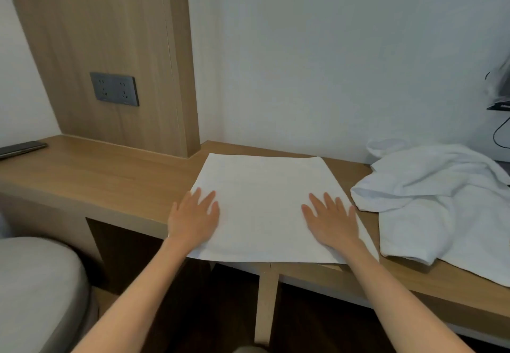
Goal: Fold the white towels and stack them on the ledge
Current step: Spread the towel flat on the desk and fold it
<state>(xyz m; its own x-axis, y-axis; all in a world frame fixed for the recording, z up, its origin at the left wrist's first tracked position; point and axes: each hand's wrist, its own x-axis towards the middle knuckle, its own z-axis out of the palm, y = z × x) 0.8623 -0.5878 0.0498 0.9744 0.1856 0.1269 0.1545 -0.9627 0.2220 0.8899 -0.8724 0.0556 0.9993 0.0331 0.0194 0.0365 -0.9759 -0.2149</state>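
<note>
- Near the front edge of the desk, about midway along it, a white towel lies flat and squared, its near edge reaching just past the desk's lip.
- The left hand presses palm-down on the towel's near left corner, fingers straight and a little apart. The right hand does the same on the near right side, fingers spread. Neither grips the cloth.
- Step in hand, as I judge it: smoothing the towel flat ahead of a fold. No folded stack is in view.
- The next move likely calls for pinching two corners of one side and carrying them over to the opposite edge, keeping the edges lined up so the cloth does not skew or slip off the front.
- Toward the desk's right end a crumpled towel lies close beside the flat one, not yet folded.
- Writing: none can be read. The towels show no label, and neither the grey socket plate on the wood panel nor the dark phone at the desk's far left shows legible marks.
</note>
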